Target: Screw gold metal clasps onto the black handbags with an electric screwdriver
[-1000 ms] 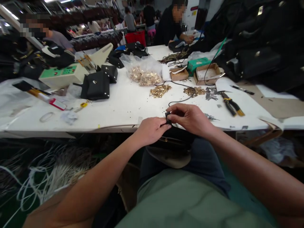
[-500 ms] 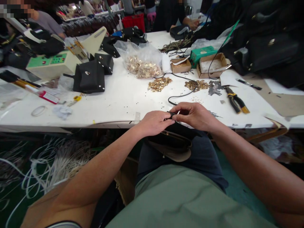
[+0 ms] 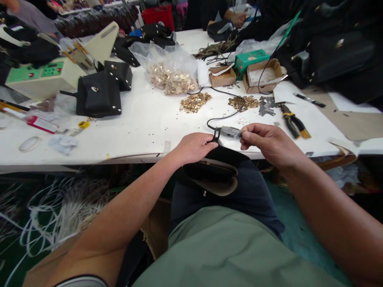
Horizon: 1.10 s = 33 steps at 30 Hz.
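Left hand (image 3: 194,148) is tightly pinching a slotted black strap (image 3: 219,132) beside the corded handheld tool (image 3: 229,132), apparently exposing its slot; right hand (image 3: 271,144) is pinching the tool's end.

The head view looks from the wearer's own head, forward and steeply down over the green shirt (image 3: 227,247), which fills the near middle. Both forearms run in from the near left and near right, so the left hand (image 3: 196,149) and the right hand (image 3: 267,143) appear from above and behind, close to the middle. The white table (image 3: 134,131) crosses the whole width beyond the lap, its near edge almost level. Past its far end the view reaches a red crate (image 3: 158,16) and a co-worker (image 3: 202,14), whose head the top border cuts off.
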{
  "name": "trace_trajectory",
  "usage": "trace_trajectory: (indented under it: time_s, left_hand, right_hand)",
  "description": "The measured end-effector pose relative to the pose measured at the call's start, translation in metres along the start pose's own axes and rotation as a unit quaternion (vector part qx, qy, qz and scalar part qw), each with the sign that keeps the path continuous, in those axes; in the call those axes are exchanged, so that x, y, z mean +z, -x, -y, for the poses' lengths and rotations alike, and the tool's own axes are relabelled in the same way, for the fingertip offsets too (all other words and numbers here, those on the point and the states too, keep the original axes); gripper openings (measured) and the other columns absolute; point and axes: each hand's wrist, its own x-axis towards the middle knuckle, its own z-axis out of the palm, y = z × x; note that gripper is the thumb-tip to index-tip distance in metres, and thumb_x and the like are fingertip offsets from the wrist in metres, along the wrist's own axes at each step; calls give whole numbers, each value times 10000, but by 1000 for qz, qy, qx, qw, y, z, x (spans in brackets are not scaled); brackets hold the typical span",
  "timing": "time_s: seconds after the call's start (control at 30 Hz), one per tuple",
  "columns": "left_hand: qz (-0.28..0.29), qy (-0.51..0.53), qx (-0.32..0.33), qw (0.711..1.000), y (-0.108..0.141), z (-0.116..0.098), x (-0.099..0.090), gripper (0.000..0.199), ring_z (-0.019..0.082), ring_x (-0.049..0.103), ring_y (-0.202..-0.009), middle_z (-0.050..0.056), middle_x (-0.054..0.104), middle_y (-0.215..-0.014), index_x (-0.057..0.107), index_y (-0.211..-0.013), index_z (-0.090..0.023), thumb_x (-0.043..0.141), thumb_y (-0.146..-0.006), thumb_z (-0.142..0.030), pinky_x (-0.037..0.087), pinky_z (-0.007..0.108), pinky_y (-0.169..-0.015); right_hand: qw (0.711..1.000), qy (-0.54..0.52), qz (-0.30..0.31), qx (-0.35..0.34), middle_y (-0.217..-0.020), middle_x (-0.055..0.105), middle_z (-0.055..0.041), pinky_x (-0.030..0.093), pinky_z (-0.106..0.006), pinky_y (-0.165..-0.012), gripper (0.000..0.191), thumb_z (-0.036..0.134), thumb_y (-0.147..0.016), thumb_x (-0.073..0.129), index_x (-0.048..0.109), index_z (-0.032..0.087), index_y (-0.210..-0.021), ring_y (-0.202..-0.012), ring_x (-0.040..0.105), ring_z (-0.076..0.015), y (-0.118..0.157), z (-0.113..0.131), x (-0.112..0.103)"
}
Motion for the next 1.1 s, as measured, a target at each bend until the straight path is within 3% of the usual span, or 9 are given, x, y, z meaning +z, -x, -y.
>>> trace_trajectory:
  time_s: [0.13,0.23,0.3,0.37,0.57,0.73,0.9,1.0,1.1]
  left_hand:
    - [-11,36,-19,999,-6,7,-1,266,205,655,-835,33,740,-882,747,-945,-207,548,-956,-381,455,304,-764]
    - [-9,66,-32,997,-7,7,-5,250,204,656,-837,34,741,-866,750,-928,-198,572,-933,-372,468,305,-775]
    - [1,96,-33,995,-6,2,-9,248,197,657,-826,28,743,-854,758,-925,-194,576,-924,-362,474,302,-772]
    - [11,130,-33,991,-2,-4,-14,258,188,658,-795,18,742,-831,770,-928,-194,572,-923,-360,478,300,-759]
    - [-56,213,-50,974,12,-8,-26,295,206,694,-943,10,785,-1029,782,-1062,-205,570,-925,-358,483,309,-876]
    - [-23,205,-84,975,13,7,-9,308,198,672,-851,7,777,-926,782,-1008,-196,556,-912,-381,472,296,-779]
    - [8,175,-77,982,-2,20,9,287,151,524,-626,-25,605,-636,737,-788,-173,573,-886,-388,361,273,-599]
    - [39,201,-74,976,-9,28,11,298,134,466,-580,-42,525,-584,698,-719,-174,588,-879,-401,315,268,-570]
    - [51,254,-83,962,-10,35,15,266,145,521,-620,-29,596,-643,731,-781,-176,612,-863,-400,351,268,-601]
  right_hand:
    - [990,110,22,87,-848,737,-66,535,-339,-739,428,598,-925,618,741,188,-920,-794,685,-228,40,-24,-31]
    - [960,255,-64,96,-921,755,-70,534,-386,-793,421,604,-909,616,773,215,-934,-853,697,-264,67,-52,-40]
    - [950,272,-128,90,-951,759,-79,540,-408,-821,410,596,-889,638,770,214,-960,-884,700,-279,77,-65,-35]
    - [960,224,-141,88,-1024,763,-91,549,-419,-869,439,593,-874,668,758,205,-1060,-942,707,-289,81,-68,-24]
    - [999,-25,-22,37,-1256,724,-108,468,-499,-1085,631,707,-960,448,716,219,-1257,-1231,626,-333,69,-59,20]
    - [993,-35,31,105,-1140,748,-95,518,-452,-989,556,647,-923,586,717,189,-1210,-1129,647,-333,65,-75,46]
    - [984,16,-25,178,-742,680,-41,494,-310,-652,580,705,-917,527,685,162,-785,-733,619,-231,68,-90,57]
    - [980,-14,-36,196,-702,656,-35,473,-300,-601,583,721,-892,544,672,167,-762,-681,593,-218,68,-89,59]
    - [977,-29,-39,207,-689,644,-31,457,-297,-585,571,714,-876,570,666,166,-749,-660,575,-211,67,-89,61]
